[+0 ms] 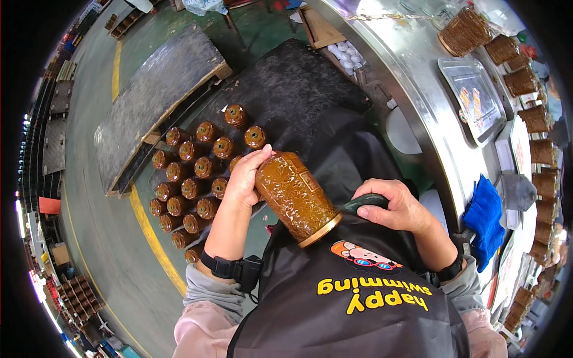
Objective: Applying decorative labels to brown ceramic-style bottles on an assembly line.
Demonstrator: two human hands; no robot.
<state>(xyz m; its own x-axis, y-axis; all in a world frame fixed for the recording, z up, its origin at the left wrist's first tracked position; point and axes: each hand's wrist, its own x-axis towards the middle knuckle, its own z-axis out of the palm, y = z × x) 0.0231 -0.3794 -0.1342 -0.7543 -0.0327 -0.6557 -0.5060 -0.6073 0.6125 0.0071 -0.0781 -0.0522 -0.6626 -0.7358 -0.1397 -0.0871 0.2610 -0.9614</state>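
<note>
My left hand (pixel 246 173) grips a brown, glossy, embossed jar-like vessel (pixel 293 194) near its rounded end. The vessel lies tilted across my lap, its gold-coloured band (pixel 322 230) toward the lower right. Pinched in my right hand (pixel 401 206) is a dark green, rounded, flattish tool (pixel 365 201), whose exact kind I cannot make out. The tool's tip is at the gold band and seems to touch it. My black apron (pixel 394 316) spreads below both hands.
Several similar brown vessels (pixel 203 167) stand upright on a dark board at the left. Beyond them is a pallet (pixel 161 89). A steel worktable (pixel 412 77) runs along the right, bearing a metal tray (pixel 471 98), a blue cloth (pixel 483 221) and more brown vessels (pixel 464 31).
</note>
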